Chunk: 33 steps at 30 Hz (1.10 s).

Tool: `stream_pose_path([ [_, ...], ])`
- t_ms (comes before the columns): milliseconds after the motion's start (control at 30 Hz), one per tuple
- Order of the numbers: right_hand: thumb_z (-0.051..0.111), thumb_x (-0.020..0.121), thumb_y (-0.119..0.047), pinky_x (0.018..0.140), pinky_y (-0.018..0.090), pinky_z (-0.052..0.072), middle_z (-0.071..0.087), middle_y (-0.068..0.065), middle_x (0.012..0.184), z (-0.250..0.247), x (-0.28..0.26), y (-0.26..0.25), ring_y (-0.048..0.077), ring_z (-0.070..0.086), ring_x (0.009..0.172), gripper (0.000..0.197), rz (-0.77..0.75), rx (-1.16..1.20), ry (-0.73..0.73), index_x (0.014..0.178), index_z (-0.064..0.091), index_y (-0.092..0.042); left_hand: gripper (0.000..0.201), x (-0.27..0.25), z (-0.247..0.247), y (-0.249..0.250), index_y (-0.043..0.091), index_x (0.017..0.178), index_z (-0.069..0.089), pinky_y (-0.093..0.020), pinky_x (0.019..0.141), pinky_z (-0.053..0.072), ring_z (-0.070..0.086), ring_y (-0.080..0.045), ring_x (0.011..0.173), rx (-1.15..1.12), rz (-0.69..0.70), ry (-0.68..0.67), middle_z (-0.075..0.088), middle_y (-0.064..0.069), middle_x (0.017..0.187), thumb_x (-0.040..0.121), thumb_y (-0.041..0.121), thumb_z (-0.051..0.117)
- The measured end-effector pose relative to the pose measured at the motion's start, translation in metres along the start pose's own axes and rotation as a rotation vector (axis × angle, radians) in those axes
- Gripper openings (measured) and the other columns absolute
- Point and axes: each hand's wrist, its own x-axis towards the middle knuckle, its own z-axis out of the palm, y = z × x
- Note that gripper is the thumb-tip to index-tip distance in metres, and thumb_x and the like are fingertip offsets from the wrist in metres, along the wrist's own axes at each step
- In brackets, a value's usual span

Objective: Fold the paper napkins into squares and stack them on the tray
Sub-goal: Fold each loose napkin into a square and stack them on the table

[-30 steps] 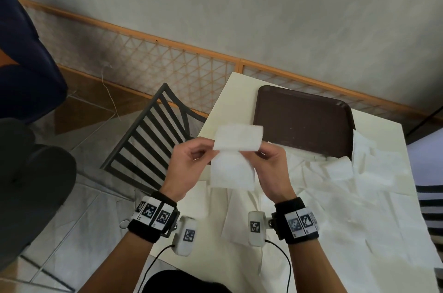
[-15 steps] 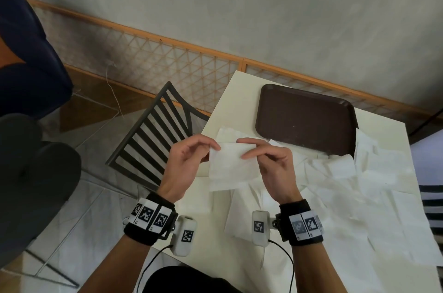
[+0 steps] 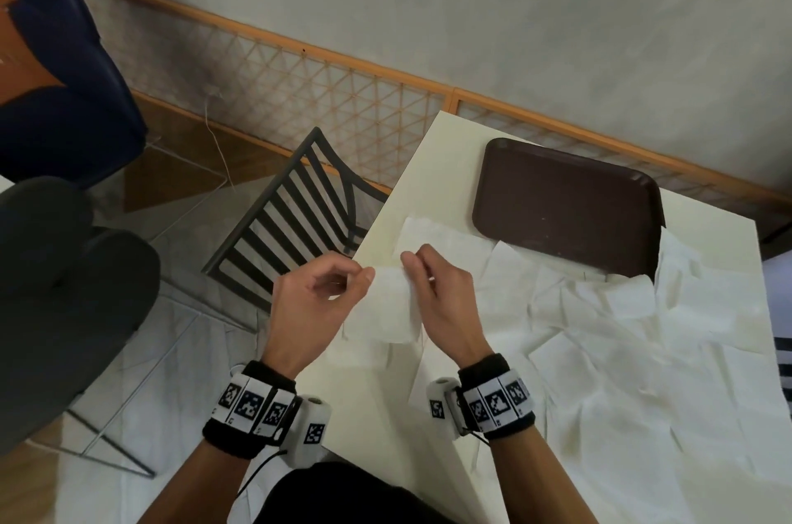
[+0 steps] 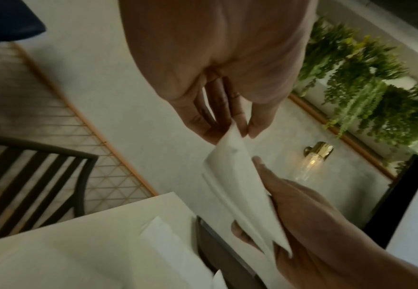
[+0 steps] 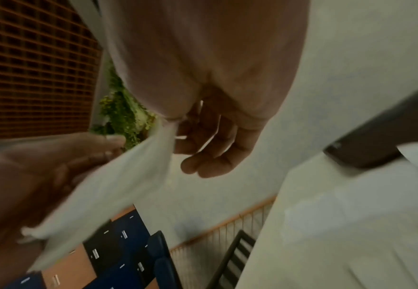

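Both hands hold one folded white napkin [image 3: 383, 309] in the air above the table's left edge. My left hand [image 3: 364, 275] pinches its upper left corner between thumb and fingertips; the left wrist view shows the same pinch on the napkin [image 4: 237, 176]. My right hand [image 3: 413, 266] pinches the upper right edge, and the napkin [image 5: 119, 185] hangs from it in the right wrist view. The dark brown tray [image 3: 565, 206] lies bare at the table's far side. Several unfolded napkins [image 3: 621, 330] are spread over the table in front of the tray.
The cream table [image 3: 428, 163] has its left edge right under my hands. A black slatted chair [image 3: 295, 219] stands to the left of it. A wooden lattice rail [image 3: 300, 82] runs along the wall behind. A dark seat [image 3: 55, 300] is at far left.
The raised top half of the napkin has been folded down onto the lower half. Both hands have come closer together along its top edge.
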Motion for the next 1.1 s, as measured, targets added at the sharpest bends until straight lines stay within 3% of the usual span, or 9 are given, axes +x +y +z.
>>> stream_pose_path([
  [133, 0.064, 0.111, -0.035, 0.055, 0.016, 0.041, 0.058, -0.008, 0.060, 0.031, -0.005, 0.031, 0.005, 0.053, 0.052, 0.017, 0.195, 0.049, -0.107, 0.107, 0.052, -0.023, 0.019, -0.002, 0.000, -0.048, 0.032, 0.093, 0.073, -0.020, 0.076, 0.061, 0.074, -0.009, 0.079, 0.170, -0.209, -0.021, 0.077, 0.010, 0.086, 0.086, 0.028, 0.090],
  [267, 0.066, 0.109, -0.023, 0.055, 0.019, 0.044, 0.067, 0.004, 0.068, 0.067, -0.011, 0.069, 0.008, 0.057, 0.053, 0.019, 0.286, -0.017, -0.198, 0.116, 0.048, -0.024, 0.031, -0.005, 0.010, -0.099, 0.029, 0.098, 0.068, -0.020, 0.072, 0.054, 0.066, -0.006, 0.066, 0.356, -0.325, -0.125, 0.070, 0.008, 0.082, 0.081, 0.023, 0.094],
  [367, 0.060, 0.110, -0.026, 0.065, 0.036, 0.055, 0.069, 0.009, 0.089, 0.082, -0.009, 0.078, 0.023, 0.067, 0.072, 0.017, 0.338, -0.159, -0.319, 0.116, 0.044, -0.023, 0.037, -0.009, 0.019, -0.125, 0.023, 0.109, 0.068, -0.031, 0.083, 0.059, 0.066, -0.008, 0.076, 0.485, -0.353, -0.233, 0.066, 0.008, 0.097, 0.081, 0.017, 0.093],
  [500, 0.060, 0.109, -0.031, 0.081, 0.045, 0.057, 0.066, 0.006, 0.103, 0.059, 0.021, 0.079, 0.029, 0.066, 0.089, 0.019, 0.266, -0.397, -0.273, 0.116, 0.050, -0.015, 0.049, -0.013, 0.025, -0.139, 0.022, 0.132, 0.065, -0.021, 0.101, 0.039, 0.048, -0.019, 0.123, 0.642, -0.330, -0.300, 0.040, 0.007, 0.133, 0.088, 0.024, 0.087],
  [633, 0.058, 0.108, -0.018, 0.095, 0.050, 0.054, 0.058, 0.016, 0.132, 0.007, 0.087, 0.107, 0.039, 0.060, 0.121, 0.031, 0.240, -0.638, -0.134, 0.136, 0.053, -0.008, 0.062, -0.013, 0.024, -0.133, 0.026, 0.136, 0.065, -0.042, 0.113, 0.041, 0.031, -0.021, 0.129, 0.702, -0.225, -0.236, 0.038, 0.001, 0.143, 0.080, 0.026, 0.091],
  [767, 0.062, 0.108, -0.033, 0.114, 0.055, 0.044, 0.050, 0.012, 0.154, -0.025, 0.122, 0.138, 0.036, 0.049, 0.142, 0.050, 0.246, -0.807, -0.269, 0.154, 0.047, -0.017, 0.053, -0.003, 0.029, -0.119, 0.029, 0.132, 0.066, -0.031, 0.109, 0.035, 0.029, -0.010, 0.123, 0.622, -0.176, -0.216, 0.046, 0.007, 0.138, 0.085, 0.026, 0.089],
  [867, 0.056, 0.110, -0.038, 0.114, 0.053, 0.041, 0.063, 0.012, 0.145, -0.027, 0.125, 0.143, 0.036, 0.054, 0.137, 0.044, 0.251, -0.880, -0.356, 0.148, 0.050, -0.017, 0.043, 0.005, 0.039, -0.108, 0.031, 0.130, 0.066, -0.028, 0.106, 0.038, 0.037, -0.009, 0.122, 0.545, -0.158, -0.254, 0.050, 0.013, 0.131, 0.091, 0.028, 0.084],
  [967, 0.058, 0.110, -0.039, 0.094, 0.044, 0.046, 0.067, 0.011, 0.131, -0.031, 0.109, 0.133, 0.035, 0.061, 0.124, 0.036, 0.329, -0.611, -0.357, 0.136, 0.058, -0.014, 0.032, 0.013, 0.052, -0.100, 0.032, 0.125, 0.068, -0.032, 0.100, 0.054, 0.057, -0.005, 0.113, 0.376, -0.205, -0.261, 0.061, 0.015, 0.125, 0.096, 0.033, 0.079],
  [1100, 0.070, 0.106, -0.037, 0.067, 0.029, 0.040, 0.062, -0.001, 0.080, -0.048, 0.056, 0.101, 0.010, 0.057, 0.073, 0.028, 0.258, -0.237, -0.142, 0.091, 0.058, -0.018, 0.053, 0.030, 0.074, -0.081, 0.025, 0.143, 0.057, -0.028, 0.094, 0.060, 0.065, -0.002, 0.112, 0.152, -0.315, -0.166, 0.062, 0.013, 0.133, 0.098, 0.047, 0.074],
])
